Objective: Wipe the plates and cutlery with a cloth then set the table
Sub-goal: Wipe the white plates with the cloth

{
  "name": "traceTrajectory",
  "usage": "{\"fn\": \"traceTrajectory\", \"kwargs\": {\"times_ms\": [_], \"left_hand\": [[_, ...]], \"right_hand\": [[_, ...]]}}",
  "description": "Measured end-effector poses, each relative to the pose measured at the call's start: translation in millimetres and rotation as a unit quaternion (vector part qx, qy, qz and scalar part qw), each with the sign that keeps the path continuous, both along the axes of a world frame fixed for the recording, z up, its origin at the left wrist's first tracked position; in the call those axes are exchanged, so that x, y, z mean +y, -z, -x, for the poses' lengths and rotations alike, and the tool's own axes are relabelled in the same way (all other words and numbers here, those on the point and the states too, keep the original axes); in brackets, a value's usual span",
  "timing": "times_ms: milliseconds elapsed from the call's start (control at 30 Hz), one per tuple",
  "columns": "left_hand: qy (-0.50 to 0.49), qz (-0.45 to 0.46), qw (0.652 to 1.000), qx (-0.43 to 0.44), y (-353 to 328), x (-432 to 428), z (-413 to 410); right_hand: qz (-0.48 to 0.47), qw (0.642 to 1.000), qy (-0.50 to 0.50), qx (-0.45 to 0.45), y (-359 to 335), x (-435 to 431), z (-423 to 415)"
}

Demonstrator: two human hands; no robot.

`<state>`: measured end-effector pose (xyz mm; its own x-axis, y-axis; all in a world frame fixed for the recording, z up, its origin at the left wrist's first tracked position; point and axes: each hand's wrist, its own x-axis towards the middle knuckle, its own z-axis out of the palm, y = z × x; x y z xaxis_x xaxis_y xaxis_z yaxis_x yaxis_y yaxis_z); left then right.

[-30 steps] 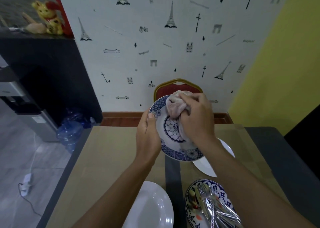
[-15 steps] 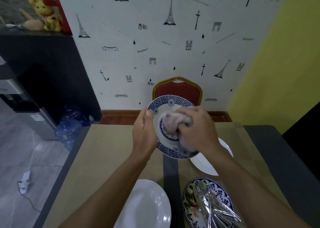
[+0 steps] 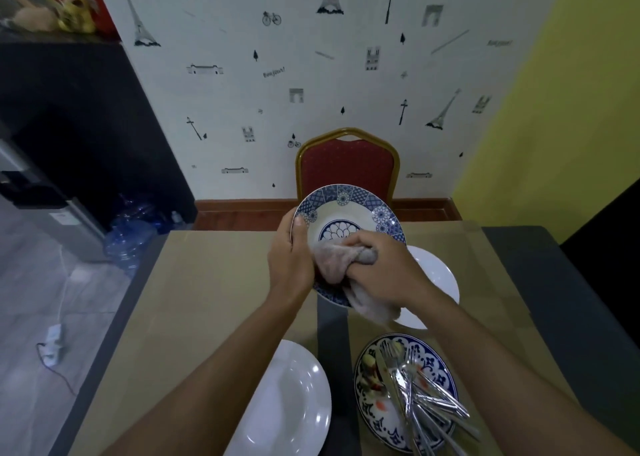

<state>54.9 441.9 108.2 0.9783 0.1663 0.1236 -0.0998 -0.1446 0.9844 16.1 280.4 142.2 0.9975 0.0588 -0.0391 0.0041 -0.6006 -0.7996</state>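
My left hand (image 3: 289,263) grips the left rim of a blue-and-white patterned plate (image 3: 346,213), held tilted above the table. My right hand (image 3: 384,270) presses a pale pink cloth (image 3: 334,260) against the plate's lower face; a corner of the cloth hangs below the rim. On the table lie a white plate (image 3: 291,400) at the near left, another white plate (image 3: 438,275) partly hidden behind my right arm, and a blue-patterned plate (image 3: 377,410) at the near right carrying several forks and knives (image 3: 415,393).
The tan table (image 3: 207,299) has a dark strip down its middle. A red chair with a gold frame (image 3: 348,164) stands at the far end against the wall. Blue water bottles (image 3: 130,237) and a dark cabinet are on the left.
My right hand has wiped the cloth down from the plate's top to its lower part. The plate's upper rim and centre pattern now show.
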Motion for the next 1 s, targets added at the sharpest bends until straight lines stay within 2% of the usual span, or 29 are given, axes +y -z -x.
{"fn": "traceTrajectory", "kwargs": {"times_ms": [133, 200, 467, 900, 1000], "left_hand": [[0.015, -0.061, 0.998, 0.031, 38.7, 2.1, -8.0], [0.014, -0.079, 0.995, 0.056, 60.5, 2.6, -9.9], [0.037, -0.079, 0.981, 0.172, 128.4, 12.7, -13.7], [0.036, -0.091, 0.942, 0.320, 184.4, 27.2, -29.1], [0.040, -0.131, 0.929, 0.344, 190.1, 26.9, -32.4]], "right_hand": [[-0.122, 0.983, 0.138, -0.007, 2.8, -22.1, -10.4], [-0.145, 0.974, 0.172, -0.005, 6.2, -33.3, -17.7], [-0.193, 0.960, 0.202, 0.036, 31.0, -51.2, -33.2], [-0.215, 0.945, 0.234, 0.077, 56.0, -73.4, -48.6], [-0.214, 0.943, 0.241, 0.077, 57.9, -79.3, -51.8]]}}
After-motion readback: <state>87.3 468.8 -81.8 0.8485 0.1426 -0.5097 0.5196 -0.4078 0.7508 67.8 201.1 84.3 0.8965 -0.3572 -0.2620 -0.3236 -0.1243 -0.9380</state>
